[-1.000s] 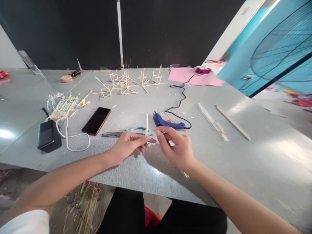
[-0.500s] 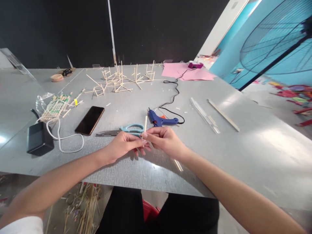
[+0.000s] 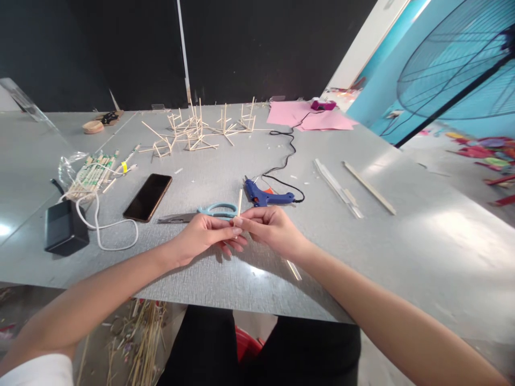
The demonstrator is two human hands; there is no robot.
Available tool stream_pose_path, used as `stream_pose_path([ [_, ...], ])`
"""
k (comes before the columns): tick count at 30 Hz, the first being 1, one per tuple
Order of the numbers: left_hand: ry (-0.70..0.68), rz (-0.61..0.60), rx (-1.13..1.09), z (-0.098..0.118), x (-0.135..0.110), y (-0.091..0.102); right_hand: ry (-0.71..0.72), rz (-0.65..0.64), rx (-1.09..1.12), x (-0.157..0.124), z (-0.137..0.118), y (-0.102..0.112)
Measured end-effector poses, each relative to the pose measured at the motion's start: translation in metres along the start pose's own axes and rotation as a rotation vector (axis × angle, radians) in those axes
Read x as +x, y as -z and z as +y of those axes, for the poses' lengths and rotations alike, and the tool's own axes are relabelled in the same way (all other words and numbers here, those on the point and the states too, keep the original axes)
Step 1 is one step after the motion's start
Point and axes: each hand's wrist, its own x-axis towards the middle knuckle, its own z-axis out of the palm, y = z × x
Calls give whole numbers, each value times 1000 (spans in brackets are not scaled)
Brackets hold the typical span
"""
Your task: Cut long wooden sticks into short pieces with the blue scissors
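Observation:
A short pale wooden stick (image 3: 240, 201) stands nearly upright between my two hands, close above the table. My left hand (image 3: 206, 236) pinches its lower part with thumb and fingers. From the other side, the thumb and fingertips of my right hand (image 3: 269, 229) close on the same stick. Just beyond my hands lie scissors with light blue handles (image 3: 220, 208), partly covered by the fingers. A blue glue gun (image 3: 267, 195) rests on its side past my right hand, its black cord running back. Another thin stick (image 3: 294, 270) lies under my right wrist.
Stick frames (image 3: 197, 134) stand at the back near pink paper (image 3: 289, 115). On the left are a phone (image 3: 148, 197), a black box (image 3: 66, 228) with a white cable and bundled sticks (image 3: 94, 174). Clear strips (image 3: 338, 187) and a pale stick (image 3: 369, 187) lie right.
Both hands keep their grip on the short stick, with only a very slight shift of the fingers. The things on the table stay where they were.

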Motion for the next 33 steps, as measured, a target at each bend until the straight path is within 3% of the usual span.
stream_pose_path([
  [33,56,14,-35,2,-1,2,-77,87,-124,0,5,1],
])
